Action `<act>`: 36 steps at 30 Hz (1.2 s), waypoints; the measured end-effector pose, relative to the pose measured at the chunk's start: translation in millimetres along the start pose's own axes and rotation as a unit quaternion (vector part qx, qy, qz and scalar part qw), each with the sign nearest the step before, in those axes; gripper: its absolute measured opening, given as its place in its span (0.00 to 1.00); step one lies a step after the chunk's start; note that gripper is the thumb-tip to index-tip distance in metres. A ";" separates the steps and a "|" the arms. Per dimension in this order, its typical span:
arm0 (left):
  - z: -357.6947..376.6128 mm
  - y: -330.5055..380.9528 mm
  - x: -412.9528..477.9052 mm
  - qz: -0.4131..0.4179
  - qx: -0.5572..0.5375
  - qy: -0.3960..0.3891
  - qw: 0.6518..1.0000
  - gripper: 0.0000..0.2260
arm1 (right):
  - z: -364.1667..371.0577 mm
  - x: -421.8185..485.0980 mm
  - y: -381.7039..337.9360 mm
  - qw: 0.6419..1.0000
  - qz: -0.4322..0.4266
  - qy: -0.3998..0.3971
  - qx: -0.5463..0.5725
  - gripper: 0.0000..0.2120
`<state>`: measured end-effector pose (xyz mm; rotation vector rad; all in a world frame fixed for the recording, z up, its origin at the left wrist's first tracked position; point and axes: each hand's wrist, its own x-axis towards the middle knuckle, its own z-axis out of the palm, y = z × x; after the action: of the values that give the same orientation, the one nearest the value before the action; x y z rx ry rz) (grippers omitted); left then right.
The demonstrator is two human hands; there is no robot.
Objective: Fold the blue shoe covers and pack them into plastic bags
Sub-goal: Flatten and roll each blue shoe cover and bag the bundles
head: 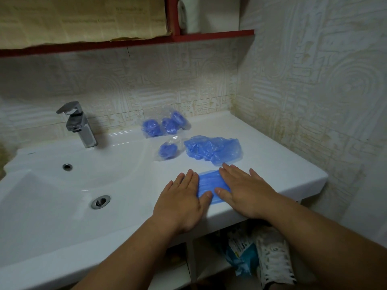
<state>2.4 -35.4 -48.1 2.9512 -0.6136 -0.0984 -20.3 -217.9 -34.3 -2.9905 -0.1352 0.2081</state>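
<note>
Four bags [174,140] hold balled blue covers [167,150] while left hand [184,199] and right hand [245,189] press flat on a folded cover [209,183].

Seemingly bare countertop [282,170] right of covers [213,149]

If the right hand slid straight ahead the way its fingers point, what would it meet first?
Most likely the loose pile of blue shoe covers. The right hand lies flat, aimed at the pile's near edge and almost touching it already.
</note>
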 end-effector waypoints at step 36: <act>-31.6 -27.8 -1.8 -0.111 -0.238 0.110 0.959 0.06 | -0.1 -1.3 24.4 0.931 0.069 0.193 0.301 0.10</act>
<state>14.5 -5.9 -20.6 2.5013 -0.1881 0.0553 -19.6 -242.1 -37.6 -2.3657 0.1558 -0.2805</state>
